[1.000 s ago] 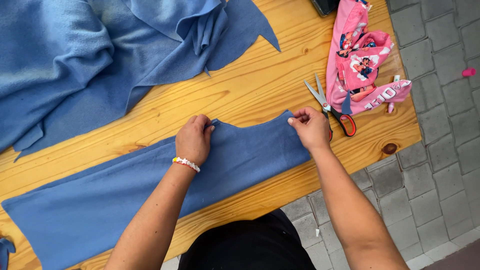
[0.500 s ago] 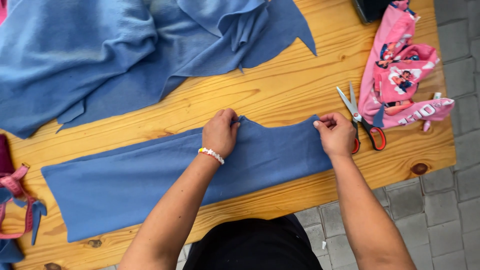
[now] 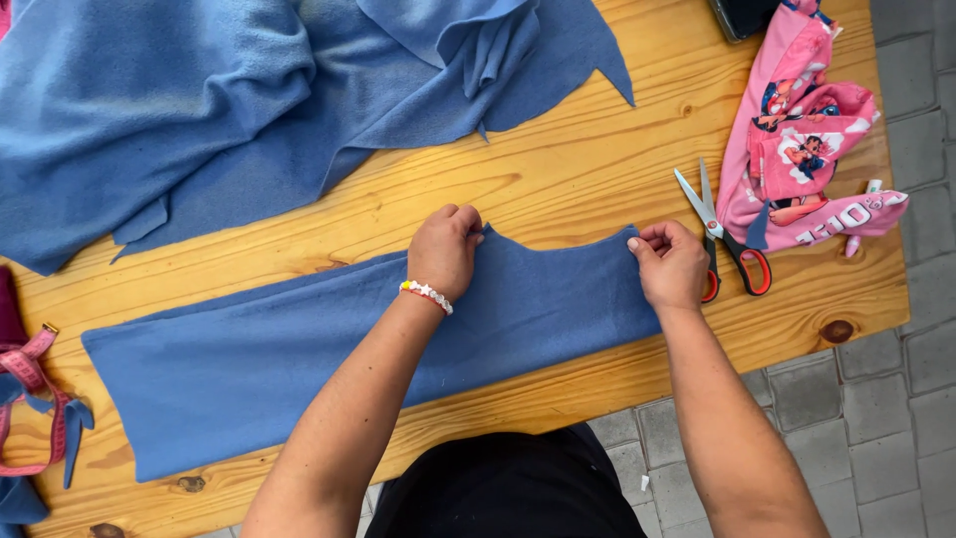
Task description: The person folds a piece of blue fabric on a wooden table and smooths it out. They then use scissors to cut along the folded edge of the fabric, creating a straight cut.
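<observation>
A long blue fleece strip (image 3: 249, 369) lies flat along the near side of the wooden table (image 3: 558, 169). My left hand (image 3: 445, 249), with a beaded bracelet on the wrist, pinches the strip's far edge near its middle. My right hand (image 3: 669, 264) pinches the far right corner of the same strip. Both hands are closed on the fabric edge. A red-handled pair of scissors (image 3: 719, 234) rests on the table just right of my right hand.
A large pile of blue fleece (image 3: 199, 110) covers the far left of the table. Pink printed fabric (image 3: 802, 139) lies at the far right beside a dark object (image 3: 742, 15). A pink measuring tape (image 3: 35, 399) sits at the left edge. Grey paving (image 3: 916, 299) surrounds the table.
The view has shifted, so everything sits further right in frame and more of the strip's left end shows. Both hands keep their grip on the strip's far edge.
</observation>
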